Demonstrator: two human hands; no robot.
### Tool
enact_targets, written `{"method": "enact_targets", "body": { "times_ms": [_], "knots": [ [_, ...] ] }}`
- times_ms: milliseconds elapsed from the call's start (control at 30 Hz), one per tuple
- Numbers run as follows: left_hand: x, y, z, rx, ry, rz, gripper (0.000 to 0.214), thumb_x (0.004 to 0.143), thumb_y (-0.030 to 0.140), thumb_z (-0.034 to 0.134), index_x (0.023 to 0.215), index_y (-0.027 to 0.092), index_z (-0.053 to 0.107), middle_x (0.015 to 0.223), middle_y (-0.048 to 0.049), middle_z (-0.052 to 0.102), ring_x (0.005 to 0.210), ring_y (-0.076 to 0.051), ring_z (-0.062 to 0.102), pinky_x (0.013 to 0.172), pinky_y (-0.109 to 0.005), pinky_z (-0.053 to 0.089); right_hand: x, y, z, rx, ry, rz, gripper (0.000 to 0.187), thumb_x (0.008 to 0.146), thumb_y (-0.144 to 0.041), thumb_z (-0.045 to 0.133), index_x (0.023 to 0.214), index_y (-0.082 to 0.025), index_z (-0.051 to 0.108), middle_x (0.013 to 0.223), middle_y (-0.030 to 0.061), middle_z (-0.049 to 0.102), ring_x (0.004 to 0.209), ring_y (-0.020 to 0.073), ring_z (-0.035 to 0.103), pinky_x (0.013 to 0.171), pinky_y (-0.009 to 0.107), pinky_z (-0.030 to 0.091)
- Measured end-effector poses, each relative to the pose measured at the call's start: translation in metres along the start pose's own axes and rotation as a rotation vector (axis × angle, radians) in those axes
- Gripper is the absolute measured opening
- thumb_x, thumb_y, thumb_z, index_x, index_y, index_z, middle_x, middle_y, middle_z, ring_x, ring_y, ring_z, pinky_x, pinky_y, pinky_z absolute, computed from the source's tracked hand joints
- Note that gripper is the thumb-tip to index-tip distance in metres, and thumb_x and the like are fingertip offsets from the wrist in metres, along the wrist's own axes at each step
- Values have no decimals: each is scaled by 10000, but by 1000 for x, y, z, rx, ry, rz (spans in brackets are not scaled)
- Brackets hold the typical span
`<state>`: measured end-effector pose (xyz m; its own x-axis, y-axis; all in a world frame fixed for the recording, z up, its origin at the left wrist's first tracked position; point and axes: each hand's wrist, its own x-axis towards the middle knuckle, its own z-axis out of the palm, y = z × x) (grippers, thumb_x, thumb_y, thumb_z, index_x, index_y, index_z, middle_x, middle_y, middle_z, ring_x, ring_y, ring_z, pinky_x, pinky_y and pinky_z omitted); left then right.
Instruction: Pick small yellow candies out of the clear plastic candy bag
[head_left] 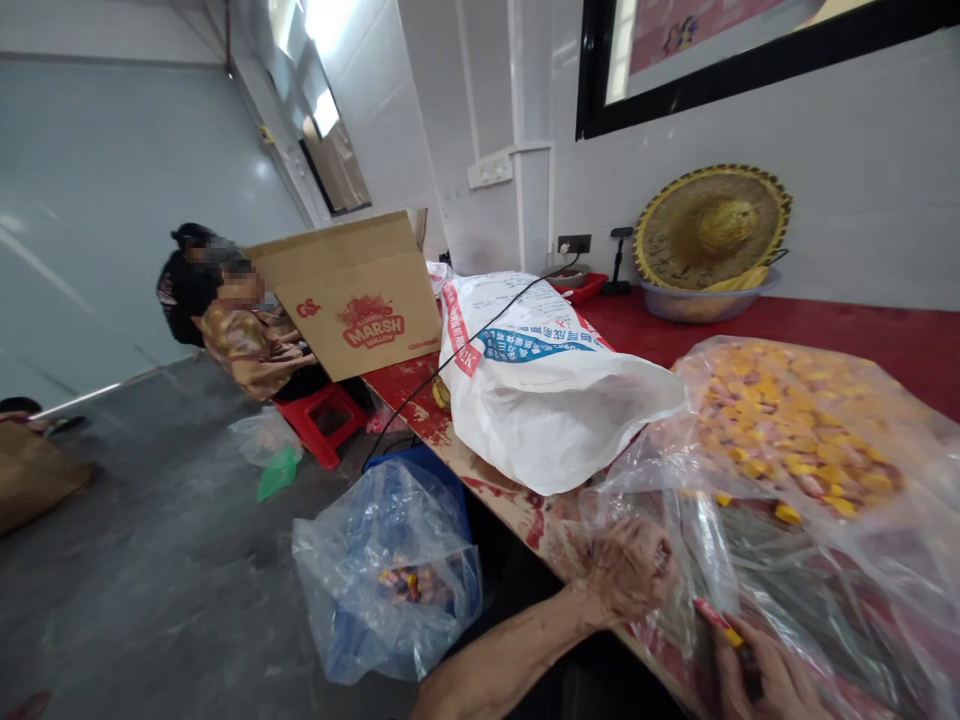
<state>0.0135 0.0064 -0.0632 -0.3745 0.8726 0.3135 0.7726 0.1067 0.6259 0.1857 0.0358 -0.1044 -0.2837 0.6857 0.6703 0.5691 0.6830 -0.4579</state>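
My left hand (634,572) is closed at the table's edge, over the clear plastic. Its fingers curl away from view, and what they hold, if anything, is hidden. To its right and lower, my right hand (772,672) pinches a small red-and-yellow tube-like piece (718,622) between the thumb and fingers. Just beyond both hands, a large clear plastic bag (930,520) lies on the table with a heap of small yellow pieces (795,420) in it. A few yellow pieces lie near its mouth.
A white woven sack (555,400) lies left of the bag, with a black cable (480,330) across it. Below hangs a clear bag (330,560) in a blue bin. A cardboard box (352,300) stands beyond, beside a seated person (244,345). A straw hat (709,225) rests on a basin (705,303).
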Motion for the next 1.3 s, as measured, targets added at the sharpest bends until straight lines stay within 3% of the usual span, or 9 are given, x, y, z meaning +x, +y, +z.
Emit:
{"method": "enact_targets", "body": {
  "times_ms": [200,433,600,833,933,1067,1200,1300],
  "knots": [
    [-3,5,0,-45,28,-86,141,843,247,719,936,237,613,986,-47,766,879,-274,775,763,-386,649,-5,4,2,11,-34,1,779,1118,-777,226,1101,-176,721,1047,148,762,807,301,701,626,409,436],
    [-3,-1,4,-148,145,-31,277,791,295,802,990,246,614,1009,-44,757,939,-263,780,851,-381,676,-10,6,5,13,-56,60,682,1122,-698,303,1140,-175,739,1088,159,752,895,321,700,666,417,443],
    [-2,-5,11,-63,33,-27,296,723,245,846,898,251,607,957,-18,761,866,-261,773,765,-367,669,-3,1,2,15,-2,-11,707,1140,-720,296,1100,-169,737,1049,145,764,805,294,693,624,391,434],
    [-7,-8,10,-94,40,-26,277,847,411,788,1004,224,657,939,-27,748,830,-218,753,792,-340,663,1,0,-3,32,-1,14,730,1136,-749,308,1071,-166,744,1040,140,767,784,274,698,631,372,442],
    [-8,-8,7,-124,86,-3,306,885,470,772,1024,225,653,993,-37,750,917,-226,758,864,-367,675,1,0,-2,26,1,1,752,1132,-765,290,1072,-169,744,1019,138,764,785,277,694,630,374,442],
    [-5,-4,4,-115,-11,-25,310,860,419,819,1041,225,660,1129,-73,747,1060,-265,751,934,-401,677,4,-5,-4,24,30,-57,751,1153,-741,278,1077,-150,736,979,132,757,750,270,673,615,372,429],
    [-4,1,0,-106,-80,-103,339,872,436,831,1075,215,672,1169,-83,732,1051,-273,744,935,-412,675,7,-9,-7,26,5,-49,770,1151,-753,266,1071,-150,737,977,130,758,755,273,682,616,369,439],
    [-6,1,-1,-105,-51,-112,336,846,407,860,1052,219,672,1135,-78,738,1037,-281,742,942,-420,673,5,-8,-6,37,-23,-5,788,1122,-796,257,1073,-172,735,1009,133,762,793,293,703,627,387,449]
  ]
}}
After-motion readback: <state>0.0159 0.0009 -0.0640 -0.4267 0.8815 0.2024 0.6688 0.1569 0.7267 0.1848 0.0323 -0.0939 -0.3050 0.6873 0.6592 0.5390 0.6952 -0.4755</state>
